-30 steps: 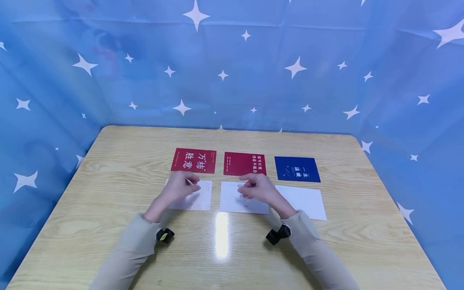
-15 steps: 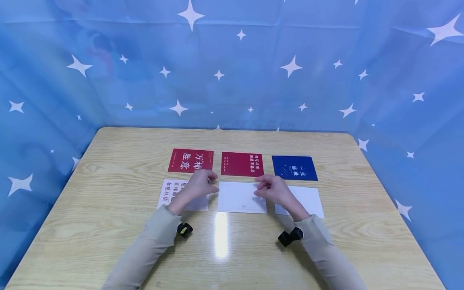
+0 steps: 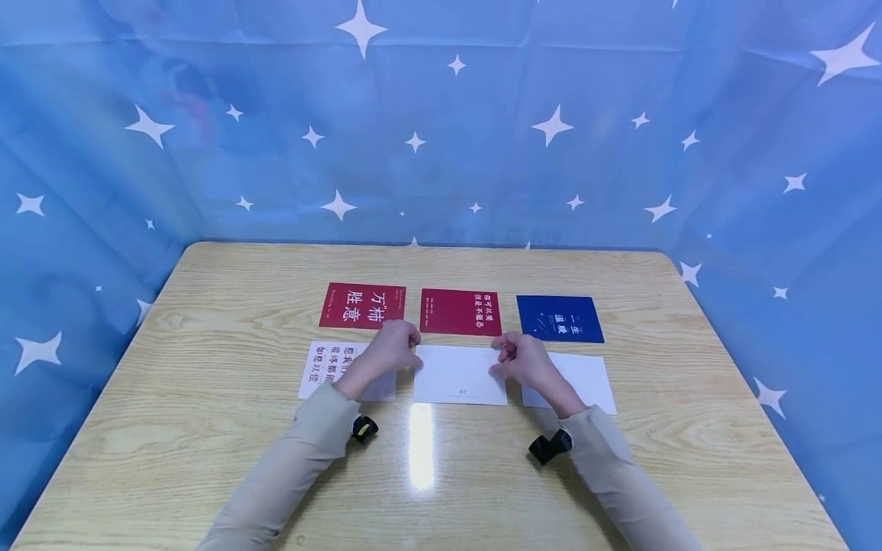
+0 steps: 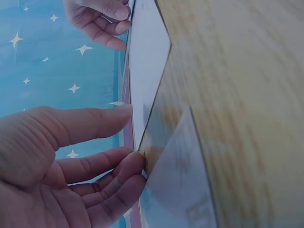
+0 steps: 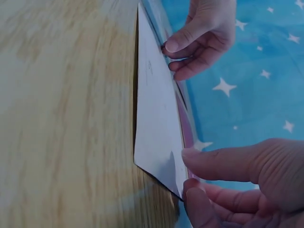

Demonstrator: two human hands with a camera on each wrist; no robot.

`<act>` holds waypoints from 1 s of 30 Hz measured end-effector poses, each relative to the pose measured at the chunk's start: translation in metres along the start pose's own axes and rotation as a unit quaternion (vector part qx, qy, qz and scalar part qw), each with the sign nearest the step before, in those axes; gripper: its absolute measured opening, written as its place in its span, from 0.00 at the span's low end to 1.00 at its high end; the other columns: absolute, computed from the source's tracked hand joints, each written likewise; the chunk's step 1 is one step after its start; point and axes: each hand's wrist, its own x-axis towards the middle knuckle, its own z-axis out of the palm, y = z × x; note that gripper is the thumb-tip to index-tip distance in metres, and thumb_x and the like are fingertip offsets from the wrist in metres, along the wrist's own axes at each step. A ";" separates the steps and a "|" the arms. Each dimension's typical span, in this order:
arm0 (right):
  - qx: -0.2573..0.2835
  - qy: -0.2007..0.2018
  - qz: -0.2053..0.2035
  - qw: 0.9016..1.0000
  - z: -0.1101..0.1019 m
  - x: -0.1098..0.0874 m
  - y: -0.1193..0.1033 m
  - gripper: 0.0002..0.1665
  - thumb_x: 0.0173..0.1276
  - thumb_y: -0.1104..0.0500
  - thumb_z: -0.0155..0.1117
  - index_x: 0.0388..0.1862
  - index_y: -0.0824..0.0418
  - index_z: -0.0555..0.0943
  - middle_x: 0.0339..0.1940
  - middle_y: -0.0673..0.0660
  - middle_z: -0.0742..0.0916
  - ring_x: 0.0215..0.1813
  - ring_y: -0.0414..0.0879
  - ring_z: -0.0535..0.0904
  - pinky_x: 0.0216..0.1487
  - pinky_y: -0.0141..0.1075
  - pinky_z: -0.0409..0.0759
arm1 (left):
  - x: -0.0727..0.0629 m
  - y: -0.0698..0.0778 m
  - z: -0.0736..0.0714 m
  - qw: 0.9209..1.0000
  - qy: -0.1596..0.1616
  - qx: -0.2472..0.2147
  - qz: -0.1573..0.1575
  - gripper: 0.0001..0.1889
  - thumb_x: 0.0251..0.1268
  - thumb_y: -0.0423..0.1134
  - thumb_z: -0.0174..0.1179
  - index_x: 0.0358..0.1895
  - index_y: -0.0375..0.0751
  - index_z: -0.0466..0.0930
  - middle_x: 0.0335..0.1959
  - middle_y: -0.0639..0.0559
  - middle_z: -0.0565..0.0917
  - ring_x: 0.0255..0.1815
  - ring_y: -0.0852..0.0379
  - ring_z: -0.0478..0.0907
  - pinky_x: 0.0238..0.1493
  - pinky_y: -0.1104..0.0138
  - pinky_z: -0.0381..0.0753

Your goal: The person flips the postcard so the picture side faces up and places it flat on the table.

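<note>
A white card (image 3: 460, 375) lies in the middle of the lower row, a small print near its lower edge. At its left end my left hand (image 3: 388, 348) has its thumb and fingertips by the edge. My right hand (image 3: 529, 361) stands likewise at the right end. In the left wrist view a gap shows between left thumb (image 4: 102, 124) and fingers. The right wrist view shows the right thumb (image 5: 223, 164) and index finger apart beside the card's corner. Neither hand plainly pinches it; whether they touch it is hard to tell.
Above lie two red cards (image 3: 362, 304) (image 3: 460, 311) and a blue card (image 3: 560, 318). A white card with dark lettering (image 3: 329, 367) lies below my left hand, partly covered. Another white card (image 3: 586, 379) lies by my right wrist. A starred blue curtain (image 3: 441, 168) hangs behind the wooden table (image 3: 441, 474).
My left hand has moved right, off the lettered card to the middle white card's left edge. My right hand has shifted right to its other end. The cards look unmoved.
</note>
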 end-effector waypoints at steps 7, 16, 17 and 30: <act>-0.057 -0.008 0.003 0.998 0.004 0.003 -0.002 0.21 0.50 0.70 0.72 0.43 0.70 0.75 0.25 0.56 0.77 0.27 0.46 0.70 0.25 0.31 0.69 | 0.002 0.001 0.005 0.999 0.006 0.053 0.005 0.13 0.37 0.25 0.69 0.32 0.30 0.79 0.26 0.49 0.75 0.29 0.55 0.70 0.34 0.66 0.75; -0.104 -0.017 0.007 0.994 0.001 0.008 -0.008 0.21 0.48 0.67 0.75 0.39 0.68 0.76 0.31 0.58 0.77 0.34 0.49 0.71 0.34 0.35 0.73 | 0.004 0.004 0.004 0.998 -0.010 0.062 -0.005 0.15 0.38 0.24 0.69 0.34 0.31 0.77 0.29 0.48 0.76 0.32 0.53 0.71 0.35 0.65 0.77; -0.107 -0.018 0.006 0.994 0.001 0.009 -0.008 0.21 0.47 0.67 0.76 0.38 0.68 0.76 0.31 0.58 0.77 0.35 0.49 0.71 0.34 0.35 0.73 | 0.004 0.004 0.004 0.998 -0.011 0.063 -0.007 0.16 0.39 0.24 0.69 0.35 0.31 0.76 0.29 0.48 0.76 0.32 0.53 0.71 0.35 0.64 0.77; -0.094 -0.012 0.021 0.995 0.001 0.009 -0.005 0.21 0.49 0.67 0.74 0.41 0.68 0.76 0.31 0.58 0.78 0.34 0.49 0.71 0.31 0.34 0.71 | 0.003 0.003 0.007 1.000 0.002 0.025 -0.009 0.20 0.39 0.22 0.67 0.40 0.31 0.73 0.24 0.49 0.73 0.25 0.55 0.69 0.26 0.68 0.73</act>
